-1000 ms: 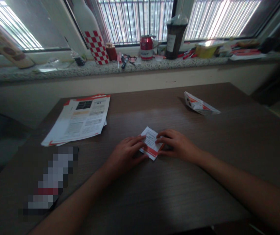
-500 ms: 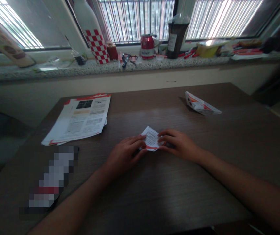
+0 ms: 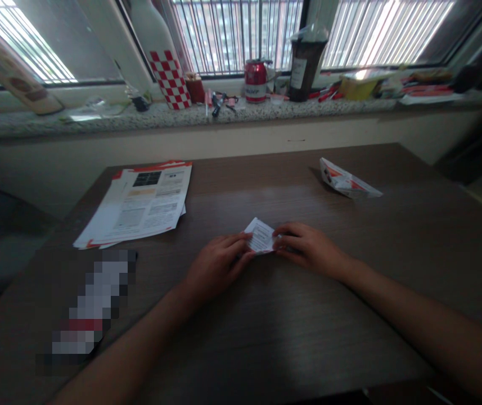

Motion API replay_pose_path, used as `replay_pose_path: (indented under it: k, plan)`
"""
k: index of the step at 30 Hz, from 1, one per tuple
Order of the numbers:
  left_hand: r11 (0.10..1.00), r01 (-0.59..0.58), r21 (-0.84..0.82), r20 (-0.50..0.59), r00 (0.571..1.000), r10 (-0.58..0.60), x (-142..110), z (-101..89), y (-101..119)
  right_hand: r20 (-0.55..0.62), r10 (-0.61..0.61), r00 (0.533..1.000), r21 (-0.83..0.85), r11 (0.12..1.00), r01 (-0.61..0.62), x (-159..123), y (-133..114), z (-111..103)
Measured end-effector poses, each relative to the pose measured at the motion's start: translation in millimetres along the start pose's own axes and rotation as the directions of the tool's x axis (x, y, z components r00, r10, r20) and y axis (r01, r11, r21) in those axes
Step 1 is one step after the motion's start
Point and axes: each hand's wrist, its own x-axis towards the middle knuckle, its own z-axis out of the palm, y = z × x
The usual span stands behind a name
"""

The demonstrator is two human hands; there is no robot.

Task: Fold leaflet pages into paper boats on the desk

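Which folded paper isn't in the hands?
The orange-marked folded paper, farther back at right; the text-printed piece is held by the left hand and right hand.

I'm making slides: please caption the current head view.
Left hand and right hand hold a small folded printed paper at a wood-grain table, with printed sheets to the left.
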Motion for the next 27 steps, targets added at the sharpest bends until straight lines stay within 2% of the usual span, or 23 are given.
replay_pose_path:
  k: [4, 11, 18, 27]
  plan:
    - [0.999, -0.036, -0.011, 0.041, 0.998, 0.036, -2.7, -5.2, -2.9, -0.023, 0.012, 1.0, 0.022, 1.0, -0.012, 0.3, -0.6, -0.1]
    - [0.999, -0.027, 0.042, 0.054, 0.998, 0.025, -2.6, -7.7, -9.5, -0.06, 0.046, 0.997, 0.099, 0.994, -0.04, 0.4, -1.2, -0.7]
    - [0.998, 0.023, 0.061, 0.014, 1.0, -0.024, -2.0, -5.6, -9.0, -0.075, 0.018, 0.997, 0.011, 1.0, -0.017, 0.3, -0.7, 0.0]
    - [0.989, 0.13, 0.073, -0.008, 0.991, -0.13, -1.7, -8.8, -8.2, -0.087, 0.098, 0.991, 0.056, 0.994, -0.093, 1.8, -4.3, -1.7]
